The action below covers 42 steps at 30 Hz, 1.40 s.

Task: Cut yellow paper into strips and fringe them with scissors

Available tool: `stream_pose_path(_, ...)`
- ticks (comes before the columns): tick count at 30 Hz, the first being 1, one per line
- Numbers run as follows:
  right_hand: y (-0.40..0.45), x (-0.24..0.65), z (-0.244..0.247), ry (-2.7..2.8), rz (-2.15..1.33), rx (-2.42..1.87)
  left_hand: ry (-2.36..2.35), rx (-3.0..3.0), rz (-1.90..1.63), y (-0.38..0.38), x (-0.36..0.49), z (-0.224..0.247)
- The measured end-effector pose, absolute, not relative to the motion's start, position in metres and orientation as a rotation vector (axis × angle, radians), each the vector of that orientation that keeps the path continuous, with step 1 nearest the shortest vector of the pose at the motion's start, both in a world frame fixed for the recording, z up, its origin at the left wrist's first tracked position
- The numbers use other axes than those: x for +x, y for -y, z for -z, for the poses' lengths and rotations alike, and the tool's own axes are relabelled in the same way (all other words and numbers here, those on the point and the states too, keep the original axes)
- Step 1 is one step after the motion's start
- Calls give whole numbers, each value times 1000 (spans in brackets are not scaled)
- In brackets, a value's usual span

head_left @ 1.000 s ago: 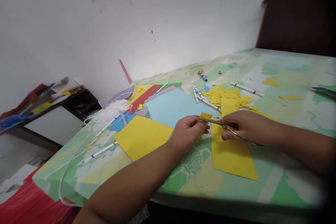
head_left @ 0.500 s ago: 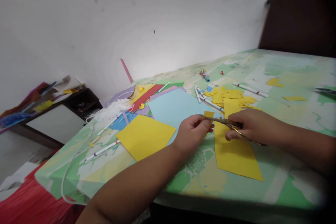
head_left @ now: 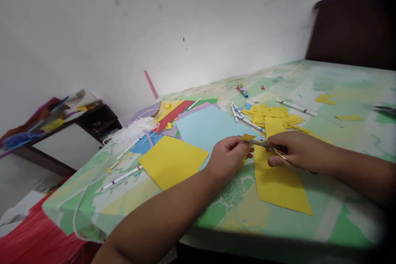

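Head view: pens (head_left: 296, 107), white-barrelled, any print on them too small to read; one at right, a crossed cluster of apparently three behind the scissors, two at left, one slimmer green-and-white near the back. Light-blue sheet (head_left: 206, 126), one. Yellow sheet (head_left: 174, 161), one, at its near left. Red strip (head_left: 175, 116), one. White string (head_left: 136, 129), one tangle, a loop trailing past the table edge. Yellow scraps (head_left: 267, 112), one heap, too overlapped to count. Loose yellow pieces (head_left: 324, 99), two, right of the heap. Small red item (head_left: 262, 87), one, towards the back. Long yellow strip (head_left: 281, 185), one, flat on the table (head_left: 235, 214), partly beneath the scissors and the right hand. Left hand (head_left: 229, 156), fingers closed in a pinch on the small yellow paper (head_left: 248, 136), which is held above the table, its upper part standing over the fingertips. Right hand (head_left: 287, 148), curled round the handles of the scissors (head_left: 262, 143), one pair, gold-coloured at the handle; blades pointing left, against the small paper, their opening too small to tell.
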State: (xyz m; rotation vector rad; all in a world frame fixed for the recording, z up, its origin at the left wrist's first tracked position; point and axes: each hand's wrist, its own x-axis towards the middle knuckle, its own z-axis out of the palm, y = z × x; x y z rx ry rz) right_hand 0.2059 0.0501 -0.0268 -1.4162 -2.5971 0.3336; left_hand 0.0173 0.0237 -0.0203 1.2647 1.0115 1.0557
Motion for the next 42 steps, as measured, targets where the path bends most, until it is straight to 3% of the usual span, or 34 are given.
stream_pose_path(42,-42,202,23,2560,-469,-1448,-1030,1304,-1116,-27,16,24)
